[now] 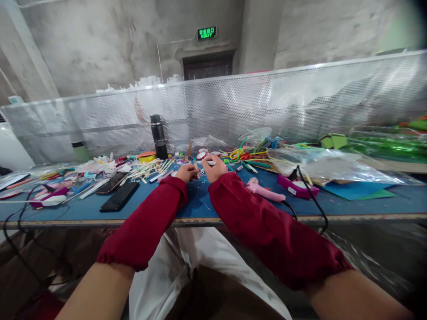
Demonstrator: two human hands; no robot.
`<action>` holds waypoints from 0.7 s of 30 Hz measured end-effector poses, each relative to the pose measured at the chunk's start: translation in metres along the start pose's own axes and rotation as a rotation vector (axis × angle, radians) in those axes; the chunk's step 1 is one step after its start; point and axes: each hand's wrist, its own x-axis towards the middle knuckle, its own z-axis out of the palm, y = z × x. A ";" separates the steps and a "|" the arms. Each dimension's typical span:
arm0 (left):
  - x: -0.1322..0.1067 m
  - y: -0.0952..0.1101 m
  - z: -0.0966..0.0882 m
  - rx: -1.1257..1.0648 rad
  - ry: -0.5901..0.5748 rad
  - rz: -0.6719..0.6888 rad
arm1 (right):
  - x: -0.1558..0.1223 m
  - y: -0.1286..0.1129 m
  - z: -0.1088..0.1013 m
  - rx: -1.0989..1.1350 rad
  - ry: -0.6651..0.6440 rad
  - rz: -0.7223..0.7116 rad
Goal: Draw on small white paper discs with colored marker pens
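Both my arms wear dark red sleeve covers and reach forward over the blue table (83,212). My left hand (187,172) is curled closed over a thin pale stick-like piece I cannot name. My right hand (213,166) is also closed, pinching a small white piece close to the left hand. The two hands almost touch above the table's middle. Loose wooden sticks (150,170) lie just left of them.
Two black phones (119,196) lie at the left. A pink glue gun (265,191) with a black cable and a purple device (297,186) lie at the right. A black flask (159,137) stands at the back before a perforated metal screen. Colourful craft scraps and plastic bags (327,164) crowd the back.
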 end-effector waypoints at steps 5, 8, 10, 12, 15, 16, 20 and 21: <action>0.000 0.000 0.000 -0.014 -0.006 0.001 | 0.000 0.002 0.001 -0.003 -0.025 0.030; 0.001 -0.001 0.000 -0.015 0.001 0.011 | 0.000 0.002 0.001 -0.010 0.003 0.039; 0.001 -0.001 0.000 -0.011 0.005 0.016 | 0.000 0.001 0.001 0.009 -0.012 0.026; -0.001 0.000 0.000 -0.004 0.003 0.011 | -0.001 0.000 0.000 0.021 -0.036 0.017; -0.003 0.003 0.000 0.019 0.005 -0.002 | -0.001 0.000 -0.001 -0.007 -0.021 0.022; -0.003 0.004 0.000 0.028 0.005 -0.004 | -0.001 0.000 -0.001 -0.020 -0.007 0.020; -0.003 0.002 -0.001 0.044 0.002 0.010 | 0.001 0.009 0.002 -0.036 0.001 -0.010; -0.002 0.001 -0.001 0.046 0.009 0.012 | 0.001 0.012 0.004 -0.037 -0.011 -0.010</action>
